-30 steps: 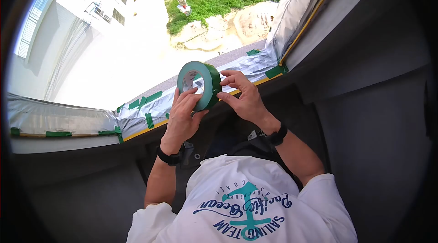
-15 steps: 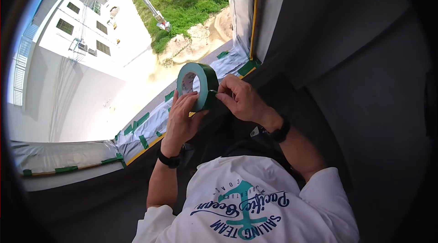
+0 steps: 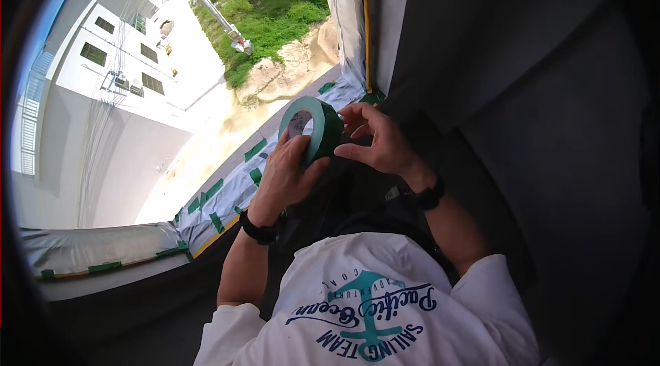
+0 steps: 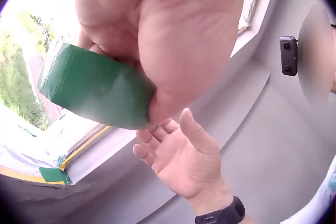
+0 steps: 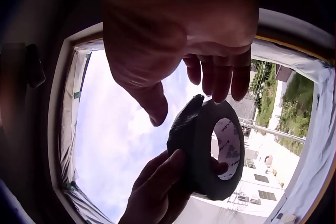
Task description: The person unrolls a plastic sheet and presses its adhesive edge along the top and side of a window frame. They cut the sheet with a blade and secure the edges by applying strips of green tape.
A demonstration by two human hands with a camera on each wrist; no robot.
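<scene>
A roll of green tape (image 3: 330, 134) with a printed white core is gripped by my left hand (image 3: 283, 175), fingers hooked through its middle and thumb on the outside. In the left wrist view the smooth green outer face (image 4: 97, 87) of the tape fills the space beside my palm. My right hand (image 3: 385, 142) is at the roll's right side, thumb apart from the fingers. The right wrist view shows its fingertips (image 5: 220, 95) right by the roll's upper edge, where a small piece of tape (image 5: 198, 100) sticks up.
Beyond the hands is a large window opening, its sill (image 3: 230, 194) covered in plastic film with strips of green tape (image 3: 256, 149) on it. A dark grey wall (image 3: 550, 125) rises at the right. Outside are a white building (image 3: 124, 50) and grass (image 3: 268, 5).
The view has swung right. The right thumb and fingers came together at the roll's edge half a second ago and are now spread apart. The roll has shifted slightly right in the left hand.
</scene>
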